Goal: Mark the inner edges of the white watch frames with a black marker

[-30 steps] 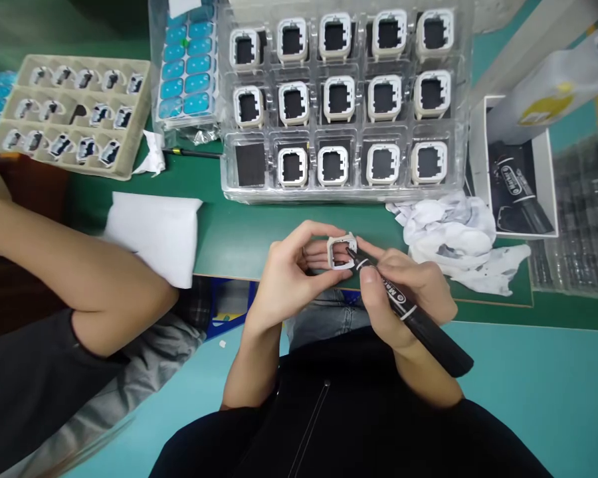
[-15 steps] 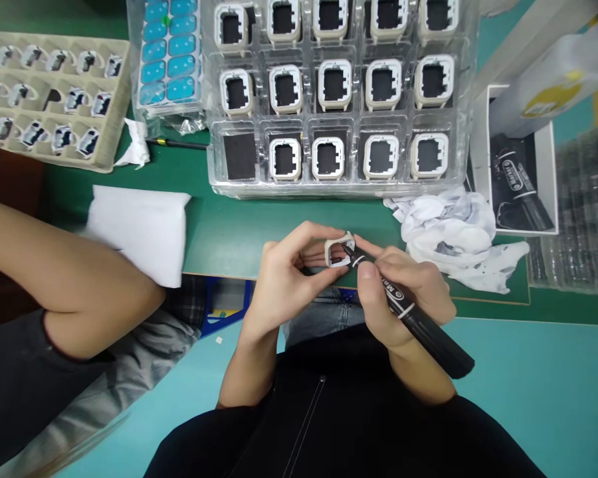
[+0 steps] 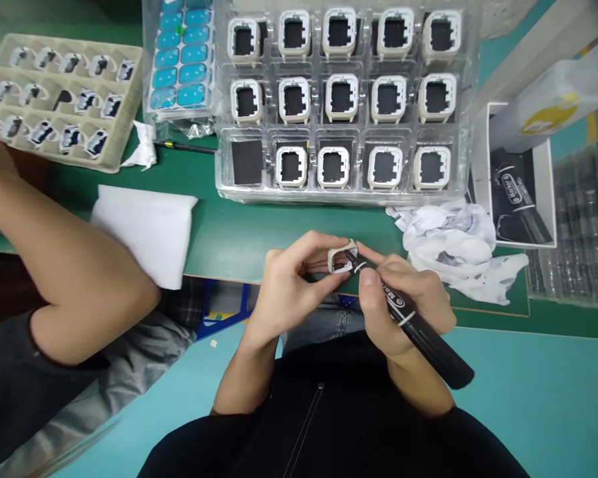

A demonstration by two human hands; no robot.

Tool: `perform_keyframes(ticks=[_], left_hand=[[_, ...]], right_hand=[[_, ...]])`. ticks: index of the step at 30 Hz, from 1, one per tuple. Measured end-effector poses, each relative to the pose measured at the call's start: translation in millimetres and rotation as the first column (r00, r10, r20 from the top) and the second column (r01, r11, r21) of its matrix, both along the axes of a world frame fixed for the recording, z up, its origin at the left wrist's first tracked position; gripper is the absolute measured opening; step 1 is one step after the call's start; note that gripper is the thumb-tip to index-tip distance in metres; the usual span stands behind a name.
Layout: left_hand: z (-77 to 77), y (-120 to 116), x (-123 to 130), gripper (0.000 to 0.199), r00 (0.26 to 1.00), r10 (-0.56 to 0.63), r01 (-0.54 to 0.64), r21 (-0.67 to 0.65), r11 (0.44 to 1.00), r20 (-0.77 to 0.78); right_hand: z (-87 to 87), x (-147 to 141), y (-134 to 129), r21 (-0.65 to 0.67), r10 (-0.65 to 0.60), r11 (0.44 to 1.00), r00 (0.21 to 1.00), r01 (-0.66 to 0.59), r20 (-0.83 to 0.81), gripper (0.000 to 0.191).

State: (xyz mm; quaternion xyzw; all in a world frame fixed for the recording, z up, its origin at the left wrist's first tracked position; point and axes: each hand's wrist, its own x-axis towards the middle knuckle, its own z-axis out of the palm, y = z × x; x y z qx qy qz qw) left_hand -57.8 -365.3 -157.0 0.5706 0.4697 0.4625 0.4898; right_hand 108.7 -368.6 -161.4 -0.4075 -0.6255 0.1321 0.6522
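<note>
Left hand [image 3: 284,285] pinches a small white square frame [image 3: 339,259] between thumb and fingertips, just above the near edge of the green surface [image 3: 239,232]. Right hand [image 3: 403,299] is closed around a black marker [image 3: 418,328]; its tip touches the frame's right side. Marker's long axis runs from the frame at 11 o'clock down to the cap end at 5 o'clock, over the right wrist. Frame sits between both hands, left hand carrying it, right hand just beside.

At 12 o'clock, a clear tray [image 3: 346,196] of similar frames, one near-left pocket without a frame. At 2 o'clock, crumpled white cloth [image 3: 453,242]. At 9 o'clock, a folded white pad [image 3: 144,226] and another person's bare forearm [image 3: 64,259]. At 10 o'clock, a beige tray [image 3: 117,156] of small parts.
</note>
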Motion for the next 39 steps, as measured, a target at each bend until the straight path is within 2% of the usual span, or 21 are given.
perform_keyframes(ticks=[4,10,19,24,30,36,39], left_hand=[[-2.0,-1.8,1.3,0.034,0.999,0.019,-0.018,0.02,1.0,-0.039],[-6.2,-4.5,1.8,0.032,0.997,0.051,-0.046,0.076,0.996,-0.064],[-5.3,-5.3,2.6,0.033,0.994,0.06,-0.054,0.072,0.996,-0.089],[-4.8,-6.2,1.8,0.029,0.989,0.065,-0.048,0.122,0.991,-0.133],[-7.9,-6.5,-0.8,0.036,0.988,0.054,-0.04,0.104,0.994,-0.144],[-6.6,-5.3,-0.1,0.032,0.993,0.053,-0.042,0.1,0.994,-0.106],[-5.5,-4.9,0.9,0.031,0.995,0.057,-0.049,0.103,0.993,-0.083]], right_hand=[[-3.3,-1.3,-1.1,-0.017,-0.039,0.999,0.999,0.039,-0.023,0.017],[-6.2,-2.3,-5.1,-0.05,-0.027,0.998,0.999,0.025,-0.047,0.018],[-1.7,-5.3,0.4,0.017,-0.06,0.998,0.997,0.061,-0.046,0.021],[0.5,-6.8,0.6,0.043,-0.072,0.997,0.997,0.071,0.033,0.022],[-2.0,-7.6,-0.2,0.118,-0.064,0.992,0.986,0.046,0.153,0.022],[1.6,-6.4,0.3,0.029,-0.098,0.995,0.99,0.095,0.097,0.022],[2.0,-5.9,1.4,0.028,-0.102,0.995,0.992,0.101,0.074,0.02]])
